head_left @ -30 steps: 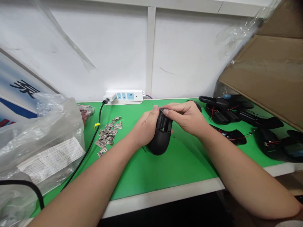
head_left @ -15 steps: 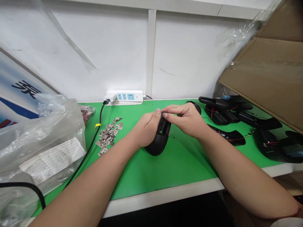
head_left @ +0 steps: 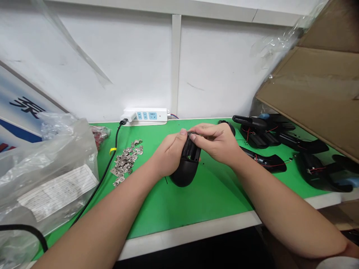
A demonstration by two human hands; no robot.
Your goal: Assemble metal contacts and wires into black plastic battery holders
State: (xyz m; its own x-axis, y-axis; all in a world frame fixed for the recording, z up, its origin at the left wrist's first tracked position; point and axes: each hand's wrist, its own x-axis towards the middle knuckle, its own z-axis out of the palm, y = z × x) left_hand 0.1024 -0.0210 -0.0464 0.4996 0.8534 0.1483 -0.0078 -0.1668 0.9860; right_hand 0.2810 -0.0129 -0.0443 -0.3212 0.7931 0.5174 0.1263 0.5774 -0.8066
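Note:
A black plastic housing (head_left: 184, 172) with a rounded near end and an open, battery-compartment-like recess is held tilted above the green mat. My left hand (head_left: 171, 152) is wrapped round its left side, the thumb lying along the far end. At that same far end, the thumb and forefinger of my right hand (head_left: 214, 142) are pinched together; whatever they hold is too small or hidden to make out. Inside the recess a bit of green shows. To the left of my left hand lies a loose pile of small shiny metal contact plates (head_left: 125, 161).
Several black housings with red wires (head_left: 269, 162) lie at the right, below a leaning cardboard box (head_left: 316, 74). A white power strip (head_left: 153, 115) with a black cable (head_left: 108, 168) sits against the wall. Clear plastic bags (head_left: 64, 160) fill the left side.
The view has shifted slightly. Both hands stay on the black housing, which is turned a little, and the right fingertips remain at its far end.

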